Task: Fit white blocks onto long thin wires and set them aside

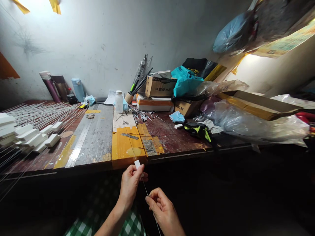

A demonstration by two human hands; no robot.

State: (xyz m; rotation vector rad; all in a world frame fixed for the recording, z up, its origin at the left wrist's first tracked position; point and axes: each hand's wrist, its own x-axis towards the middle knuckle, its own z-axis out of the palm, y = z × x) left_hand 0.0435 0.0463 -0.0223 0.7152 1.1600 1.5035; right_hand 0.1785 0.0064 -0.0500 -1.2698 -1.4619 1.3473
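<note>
Just in front of the bench edge, my left hand (131, 183) pinches a small white foam block (137, 163) between thumb and fingers. A thin rod (145, 188) runs through or along the block; which of the two I cannot tell. Its far part reaches over the yellow-taped strip of bench, and its near end drops below my hands. Lower and to the right, my right hand (161, 206) has thumb and forefinger closed on the same rod, a short way from the block.
Left on the bench (95, 150) lie white foam blocks (31, 137) with many thin rods. A steel ruler (80, 141), a white bottle (119, 101) and a small flat metal strip (130, 136) lie ahead. Cardboard boxes (159, 87) and plastic bags (246, 123) crowd the right.
</note>
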